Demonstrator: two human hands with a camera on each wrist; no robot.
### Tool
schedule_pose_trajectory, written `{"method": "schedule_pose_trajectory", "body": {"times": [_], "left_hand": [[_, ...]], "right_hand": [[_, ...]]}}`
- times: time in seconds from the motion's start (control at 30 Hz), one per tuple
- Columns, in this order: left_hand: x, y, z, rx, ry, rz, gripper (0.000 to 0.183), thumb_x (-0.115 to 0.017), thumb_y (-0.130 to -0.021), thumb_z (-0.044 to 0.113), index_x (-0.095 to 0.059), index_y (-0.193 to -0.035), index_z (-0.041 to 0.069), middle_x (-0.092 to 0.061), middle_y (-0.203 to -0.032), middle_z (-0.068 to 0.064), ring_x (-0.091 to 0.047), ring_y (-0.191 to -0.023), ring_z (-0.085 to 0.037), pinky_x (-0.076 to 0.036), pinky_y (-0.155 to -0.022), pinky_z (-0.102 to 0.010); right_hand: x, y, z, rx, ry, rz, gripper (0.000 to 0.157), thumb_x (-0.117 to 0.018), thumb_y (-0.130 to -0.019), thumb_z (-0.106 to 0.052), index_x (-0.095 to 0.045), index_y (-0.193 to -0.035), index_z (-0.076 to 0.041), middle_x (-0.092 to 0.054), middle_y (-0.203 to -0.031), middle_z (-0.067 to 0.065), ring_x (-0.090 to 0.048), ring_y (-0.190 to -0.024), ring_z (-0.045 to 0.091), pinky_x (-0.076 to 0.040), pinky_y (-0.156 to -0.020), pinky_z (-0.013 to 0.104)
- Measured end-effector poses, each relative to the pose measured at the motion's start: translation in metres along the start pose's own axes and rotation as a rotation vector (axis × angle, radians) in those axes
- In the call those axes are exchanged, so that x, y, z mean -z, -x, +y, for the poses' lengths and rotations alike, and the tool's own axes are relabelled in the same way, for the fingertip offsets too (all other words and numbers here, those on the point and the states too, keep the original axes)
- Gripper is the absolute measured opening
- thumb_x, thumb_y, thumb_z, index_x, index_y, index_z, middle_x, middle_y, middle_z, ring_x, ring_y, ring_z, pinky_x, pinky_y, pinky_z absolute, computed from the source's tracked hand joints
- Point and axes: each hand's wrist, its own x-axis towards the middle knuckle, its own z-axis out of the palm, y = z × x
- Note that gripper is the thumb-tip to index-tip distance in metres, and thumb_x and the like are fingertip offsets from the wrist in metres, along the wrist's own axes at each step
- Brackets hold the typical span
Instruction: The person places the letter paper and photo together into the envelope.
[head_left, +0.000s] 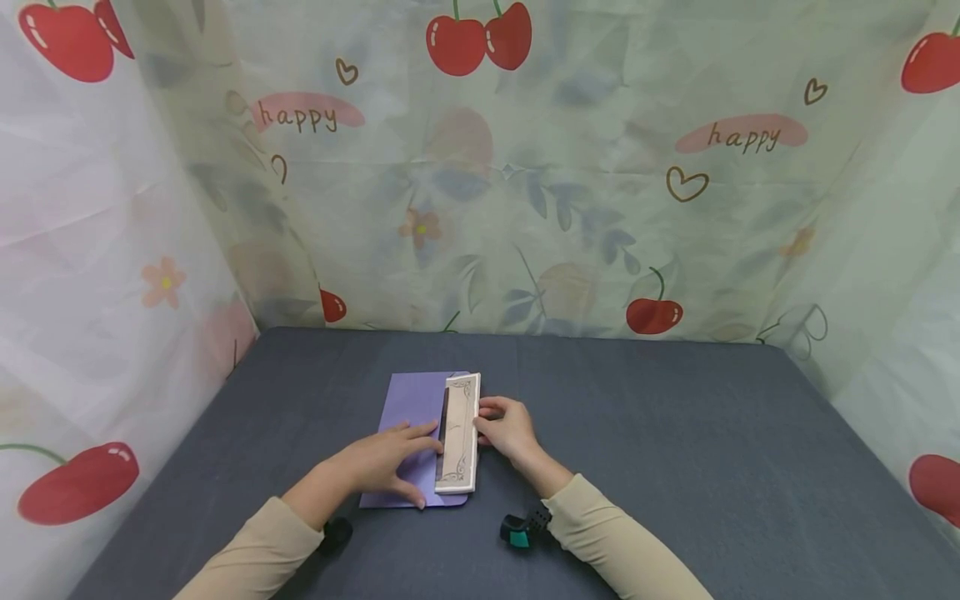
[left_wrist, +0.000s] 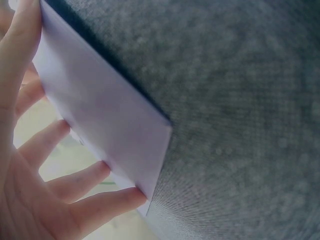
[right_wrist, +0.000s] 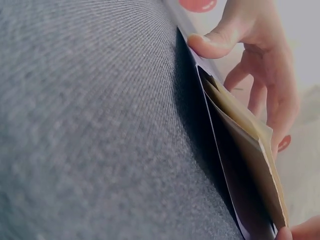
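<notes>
A flat purple folder [head_left: 408,396] lies on the dark cloth, its right side lifted in a thin gap in the right wrist view. Over its right part sits a narrow cream booklet [head_left: 459,433] with scroll patterns at its corners. In the right wrist view the booklet [right_wrist: 250,150] shows as several beige layers, tilted up from the purple sheet. My left hand [head_left: 378,462] rests on the folder with fingers spread, fingertips reaching the booklet's left edge. My right hand [head_left: 512,429] pinches the booklet's right edge between thumb and fingers.
Dark grey cloth [head_left: 675,450] covers the table. A patterned curtain [head_left: 570,208] hangs behind it and at both sides. A black strap device with a teal patch [head_left: 519,533] is at the right wrist, and a dark one [head_left: 337,535] at the left.
</notes>
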Motion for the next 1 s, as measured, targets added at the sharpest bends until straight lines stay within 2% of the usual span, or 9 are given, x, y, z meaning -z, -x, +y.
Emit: {"method": "schedule_pose_trajectory", "body": {"times": [1.0], "left_hand": [[0.0003, -0.0005, -0.0010, -0.008, 0.000, 0.000, 0.071, -0.071, -0.070, 0.055, -0.050, -0.129, 0.021, -0.032, -0.152, -0.012, -0.034, -0.132, -0.049, -0.035, -0.103, -0.058]], "right_hand": [[-0.0062, 0.0017, 0.0020, 0.053, -0.020, -0.004, 0.038, -0.063, -0.075, 0.010, -0.059, -0.112, 0.009, -0.064, -0.103, 0.026, -0.065, -0.066, 0.013, -0.056, -0.055, 0.028]]}}
